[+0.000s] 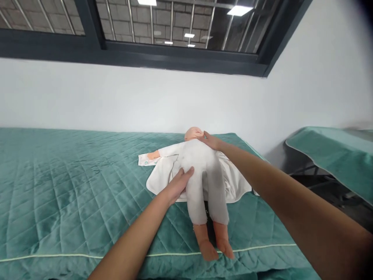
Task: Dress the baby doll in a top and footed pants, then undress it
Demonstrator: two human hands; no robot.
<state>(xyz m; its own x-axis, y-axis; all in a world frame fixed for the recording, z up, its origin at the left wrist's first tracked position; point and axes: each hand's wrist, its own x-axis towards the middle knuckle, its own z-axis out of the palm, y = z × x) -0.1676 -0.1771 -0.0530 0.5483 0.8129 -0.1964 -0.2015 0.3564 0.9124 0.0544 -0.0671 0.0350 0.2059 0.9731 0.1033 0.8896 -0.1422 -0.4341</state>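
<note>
A baby doll [194, 155] with a white cloth body and bare plastic head, hands and feet lies on its back. Its feet point toward me, over the front seam of the bed. Under it, a white baby garment [159, 177] is spread out, and the doll's arm on the left lies along a printed sleeve [143, 160]. My left hand [180, 184] grips the doll's hip, thumb on top and the other fingers hidden beneath. At the shoulder and neck, my right hand [212, 141] holds the doll close to its head; some of its fingers are hidden.
A green quilted cover [72, 186] spreads over the bed, which meets a white wall [131, 97]. Above is a dark-framed window [175, 58] with bars behind it. Another green-covered surface [335, 155] stands to the right, across a gap with dark objects.
</note>
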